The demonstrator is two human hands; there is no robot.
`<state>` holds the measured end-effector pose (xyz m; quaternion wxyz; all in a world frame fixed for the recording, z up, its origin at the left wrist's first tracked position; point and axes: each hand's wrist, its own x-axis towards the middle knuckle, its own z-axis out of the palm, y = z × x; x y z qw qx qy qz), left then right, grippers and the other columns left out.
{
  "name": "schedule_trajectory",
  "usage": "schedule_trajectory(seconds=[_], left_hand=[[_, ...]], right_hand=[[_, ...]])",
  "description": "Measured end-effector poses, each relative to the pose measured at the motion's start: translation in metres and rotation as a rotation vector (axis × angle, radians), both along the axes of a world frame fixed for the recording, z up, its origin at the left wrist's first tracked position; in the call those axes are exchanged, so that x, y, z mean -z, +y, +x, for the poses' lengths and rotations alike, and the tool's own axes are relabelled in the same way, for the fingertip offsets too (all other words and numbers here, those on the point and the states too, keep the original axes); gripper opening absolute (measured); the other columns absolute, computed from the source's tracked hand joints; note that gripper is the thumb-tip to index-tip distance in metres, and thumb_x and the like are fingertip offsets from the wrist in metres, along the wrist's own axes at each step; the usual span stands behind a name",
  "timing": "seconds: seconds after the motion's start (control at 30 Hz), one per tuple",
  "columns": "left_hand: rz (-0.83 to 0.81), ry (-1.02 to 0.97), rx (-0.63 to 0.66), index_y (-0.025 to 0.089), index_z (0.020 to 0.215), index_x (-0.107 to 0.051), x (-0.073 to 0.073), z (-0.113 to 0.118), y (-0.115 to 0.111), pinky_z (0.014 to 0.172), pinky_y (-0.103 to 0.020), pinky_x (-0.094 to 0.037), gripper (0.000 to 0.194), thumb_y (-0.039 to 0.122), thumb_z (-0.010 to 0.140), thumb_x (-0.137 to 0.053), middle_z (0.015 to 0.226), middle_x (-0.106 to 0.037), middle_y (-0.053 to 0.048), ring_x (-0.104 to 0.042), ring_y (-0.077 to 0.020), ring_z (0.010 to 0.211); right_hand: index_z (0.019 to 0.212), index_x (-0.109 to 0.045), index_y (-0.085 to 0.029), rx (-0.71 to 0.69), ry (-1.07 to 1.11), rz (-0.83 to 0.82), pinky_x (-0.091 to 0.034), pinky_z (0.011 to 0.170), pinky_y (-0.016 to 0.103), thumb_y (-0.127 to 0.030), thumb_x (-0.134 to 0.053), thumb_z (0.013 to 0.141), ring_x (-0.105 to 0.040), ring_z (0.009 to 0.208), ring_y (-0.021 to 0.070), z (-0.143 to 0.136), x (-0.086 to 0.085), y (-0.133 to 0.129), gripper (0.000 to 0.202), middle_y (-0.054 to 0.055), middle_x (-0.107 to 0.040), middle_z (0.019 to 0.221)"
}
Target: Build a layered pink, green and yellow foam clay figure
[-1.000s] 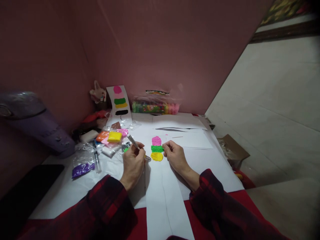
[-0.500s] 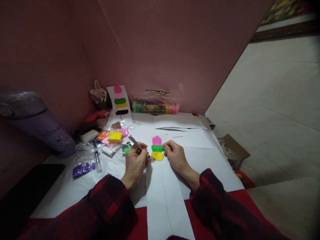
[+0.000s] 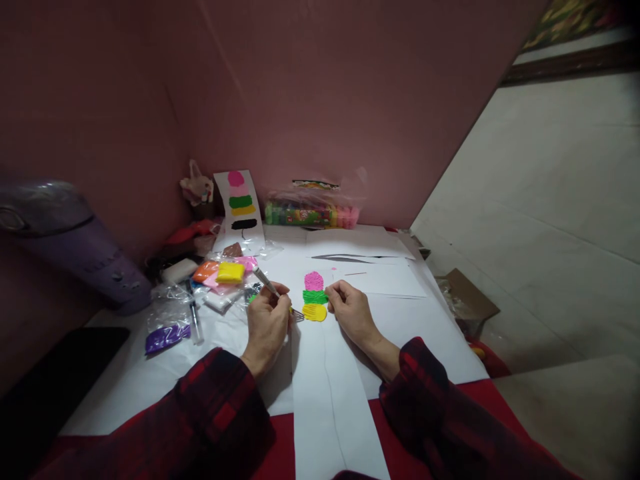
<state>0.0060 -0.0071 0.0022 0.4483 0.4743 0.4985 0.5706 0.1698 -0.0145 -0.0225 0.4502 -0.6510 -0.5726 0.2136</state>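
Note:
A long white paper strip (image 3: 313, 373) carries a pink shape (image 3: 314, 281), a green band (image 3: 315, 297) and a yellow oval (image 3: 316, 313), all with a lined texture. My left hand (image 3: 267, 327) is closed round a slim tool (image 3: 265, 280) with a pronged tip, which is just left of the yellow oval. Thumb and fingertips of my right hand (image 3: 353, 310) are pinched together at the right end of the green band; whether they hold anything is too small to tell.
Clay packets (image 3: 231, 273) and a purple packet (image 3: 167, 339) lie left. Behind them leans a painted card (image 3: 242, 207). A purple bottle (image 3: 85, 247) stands far left, a bag of colored sticks (image 3: 313, 213) at the wall. A thin stick (image 3: 355, 273) lies on paper.
My left hand and the tool have moved slightly left, so the pronged tip is off the yellow oval. My right hand has stayed in place.

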Motion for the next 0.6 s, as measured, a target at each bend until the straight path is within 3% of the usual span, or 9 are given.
schedule_trajectory(seconds=[0.33, 0.6], left_hand=[[-0.028, -0.049, 0.08, 0.018, 0.079, -0.056, -0.0046, 0.0032, -0.0019, 0.039, -0.019, -0.037, 0.012, 0.023, 0.068, -0.058, 0.048, -0.052, 0.007, -0.048, -0.0095, 0.038], [-0.026, -0.048, 0.099, 0.019, 0.079, -0.055, 0.0009, 0.0025, 0.0017, 0.038, -0.019, -0.036, 0.01, 0.022, 0.069, -0.055, 0.048, -0.05, 0.007, -0.046, -0.009, 0.037]], right_hand=[[0.072, -0.058, -0.023, -0.002, -0.007, 0.003, -0.038, 0.053, 0.024, -0.04, -0.05, 0.089, -0.054, 0.052, 0.0148, -0.0003, -0.0014, -0.0002, 0.025, -0.003, -0.06, 0.056], [0.071, -0.057, -0.023, -0.008, -0.009, 0.009, -0.038, 0.053, 0.024, -0.039, -0.049, 0.089, -0.054, 0.053, 0.0149, -0.0003, -0.0018, -0.0005, 0.025, -0.003, -0.06, 0.056]])
